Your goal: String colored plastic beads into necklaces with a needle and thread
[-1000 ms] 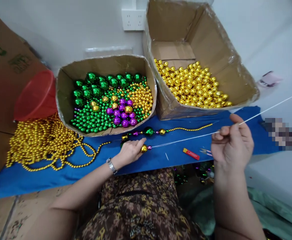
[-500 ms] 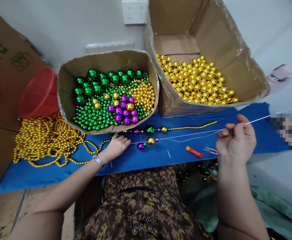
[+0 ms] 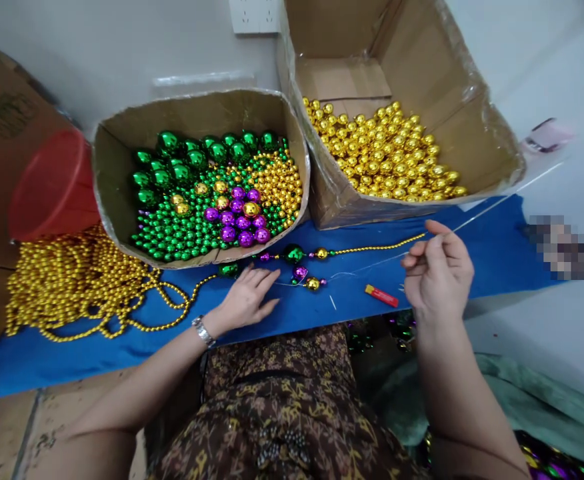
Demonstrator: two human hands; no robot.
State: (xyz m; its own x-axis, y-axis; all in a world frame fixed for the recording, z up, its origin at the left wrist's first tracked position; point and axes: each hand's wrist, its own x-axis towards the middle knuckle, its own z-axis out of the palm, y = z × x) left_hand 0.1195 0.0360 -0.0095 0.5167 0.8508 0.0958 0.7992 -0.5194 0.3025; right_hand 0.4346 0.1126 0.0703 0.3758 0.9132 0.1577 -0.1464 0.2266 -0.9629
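My left hand (image 3: 247, 299) lies flat on the blue cloth (image 3: 322, 310) with fingers stretched out, just below a green bead (image 3: 229, 269) and left of a purple and a gold bead (image 3: 307, 278) on a thin string. My right hand (image 3: 438, 270) is pinched on a thin white needle (image 3: 502, 197) that runs up to the right, with the string trailing left from it. A strand of gold, green and purple beads (image 3: 322, 253) lies on the cloth between the hands and the boxes.
A cardboard box of green, gold and purple beads (image 3: 202, 113) and a larger box of gold beads (image 3: 387, 207) stand behind the cloth. A heap of gold bead chain (image 3: 72, 283) lies left, by a red bucket (image 3: 52, 183). A red lighter (image 3: 381, 295) is near my right hand.
My left hand let go of the gold bead and now rests flat on the cloth. My right hand moved left and down with the needle, and the beads slid along the string.
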